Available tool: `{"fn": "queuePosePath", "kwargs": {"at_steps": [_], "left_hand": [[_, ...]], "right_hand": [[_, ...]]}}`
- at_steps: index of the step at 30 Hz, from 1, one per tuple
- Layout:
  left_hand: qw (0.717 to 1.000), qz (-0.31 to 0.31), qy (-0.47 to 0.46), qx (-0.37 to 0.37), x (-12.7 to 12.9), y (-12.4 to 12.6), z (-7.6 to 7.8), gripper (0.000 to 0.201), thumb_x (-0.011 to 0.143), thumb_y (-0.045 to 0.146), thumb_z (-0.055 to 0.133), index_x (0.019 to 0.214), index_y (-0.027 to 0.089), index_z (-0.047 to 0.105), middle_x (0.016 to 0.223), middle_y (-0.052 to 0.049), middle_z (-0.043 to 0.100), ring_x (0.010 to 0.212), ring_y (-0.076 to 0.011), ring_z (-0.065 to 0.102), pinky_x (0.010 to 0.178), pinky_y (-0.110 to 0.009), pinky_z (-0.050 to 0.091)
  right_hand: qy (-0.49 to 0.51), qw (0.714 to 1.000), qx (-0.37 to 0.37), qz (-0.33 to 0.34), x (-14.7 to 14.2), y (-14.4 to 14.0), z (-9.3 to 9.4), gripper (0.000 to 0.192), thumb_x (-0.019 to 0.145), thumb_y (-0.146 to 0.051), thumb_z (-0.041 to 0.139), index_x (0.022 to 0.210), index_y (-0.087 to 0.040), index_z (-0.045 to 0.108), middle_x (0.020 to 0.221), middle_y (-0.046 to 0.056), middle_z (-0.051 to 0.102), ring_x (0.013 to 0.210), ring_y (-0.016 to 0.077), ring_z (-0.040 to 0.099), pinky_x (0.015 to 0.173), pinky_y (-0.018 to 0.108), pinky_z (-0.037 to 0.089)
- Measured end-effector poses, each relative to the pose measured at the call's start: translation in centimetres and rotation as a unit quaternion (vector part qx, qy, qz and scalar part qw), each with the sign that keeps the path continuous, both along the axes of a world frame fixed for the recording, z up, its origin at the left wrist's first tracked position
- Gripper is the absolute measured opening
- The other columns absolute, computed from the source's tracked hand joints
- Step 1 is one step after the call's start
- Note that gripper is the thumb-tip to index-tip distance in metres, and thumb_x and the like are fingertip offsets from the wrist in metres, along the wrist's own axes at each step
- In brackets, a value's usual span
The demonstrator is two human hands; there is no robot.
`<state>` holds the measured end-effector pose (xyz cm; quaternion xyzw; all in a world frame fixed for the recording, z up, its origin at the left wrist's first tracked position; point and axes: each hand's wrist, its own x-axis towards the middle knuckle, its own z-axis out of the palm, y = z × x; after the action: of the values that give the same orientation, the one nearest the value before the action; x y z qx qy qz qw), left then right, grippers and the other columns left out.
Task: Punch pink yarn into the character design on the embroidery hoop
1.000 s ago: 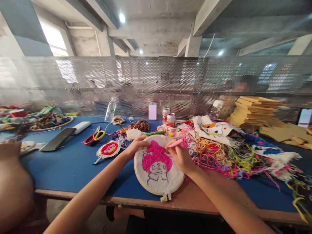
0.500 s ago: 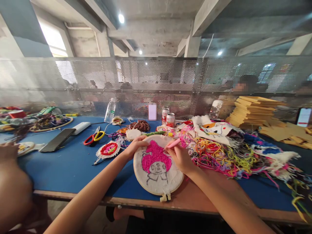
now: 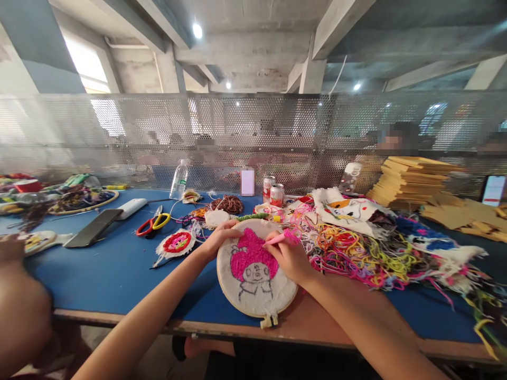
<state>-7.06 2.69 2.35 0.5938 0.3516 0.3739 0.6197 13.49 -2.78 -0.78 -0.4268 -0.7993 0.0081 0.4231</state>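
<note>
The right hand (image 3: 291, 259) pinches a pink punch needle (image 3: 277, 238) on the embroidery hoop (image 3: 256, 270), whose eleven-o'clock rim the left hand (image 3: 219, 237) grips, tangled yarn (image 3: 356, 248) at three o'clock.

A wooden hoop (image 3: 224, 285) stretches rough white cloth (image 3: 273, 290) tufted with fuzzy pink yarn (image 3: 253, 253), on a matt blue counter (image 3: 119, 269); at 2 o'clock, tangled yarn (image 3: 356, 253).

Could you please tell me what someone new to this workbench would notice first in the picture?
The eye goes first to the embroidery hoop at the near edge of the blue table, with its fluffy pink-headed figure. The left hand grips the hoop's far rim while the right hand presses a pink punch needle into the fabric. Just right of it sprawls a bright tangle of yarn.
</note>
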Motion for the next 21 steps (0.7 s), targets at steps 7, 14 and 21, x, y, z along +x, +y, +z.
{"fn": "queuePosePath", "kwargs": {"at_steps": [7, 14, 21], "left_hand": [[1.0, 0.007, 0.004, -0.002, 0.03, -0.13, 0.11, 0.02, 0.059, 0.021, 0.063, 0.076, 0.014, 0.053, 0.057, 0.003, 0.054, 0.045, -0.0098, 0.049, 0.042, -0.02, 0.032], [1.0, 0.005, 0.009, -0.002, 0.02, -0.01, 0.05, 0.019, 0.06, 0.022, 0.063, 0.074, 0.015, 0.053, 0.054, 0.004, 0.053, 0.043, -0.0093, 0.048, 0.041, -0.02, 0.031], [1.0, 0.006, 0.009, -0.004, 0.02, 0.03, 0.01, 0.023, 0.059, 0.022, 0.064, 0.078, 0.014, 0.055, 0.055, 0.003, 0.054, 0.042, -0.0099, 0.048, 0.041, -0.02, 0.031]], "right_hand": [[0.051, 0.999, -0.011, -0.002, 0.3, 0.2, -0.47, 0.017, 0.092, -0.031, 0.04, 0.083, -0.021, 0.051, 0.083, 0.004, 0.064, 0.068, 0.0158, 0.062, 0.059, 0.025, 0.046], [0.073, 0.996, -0.044, -0.013, 0.54, 0.11, -0.41, 0.018, 0.092, -0.032, 0.038, 0.085, -0.021, 0.05, 0.078, 0.004, 0.064, 0.064, 0.0162, 0.064, 0.057, 0.025, 0.048], [0.099, 0.994, -0.053, 0.005, 0.63, 0.16, -0.45, 0.017, 0.091, -0.032, 0.038, 0.085, -0.021, 0.049, 0.077, 0.004, 0.064, 0.066, 0.0171, 0.065, 0.059, 0.026, 0.05]]}}
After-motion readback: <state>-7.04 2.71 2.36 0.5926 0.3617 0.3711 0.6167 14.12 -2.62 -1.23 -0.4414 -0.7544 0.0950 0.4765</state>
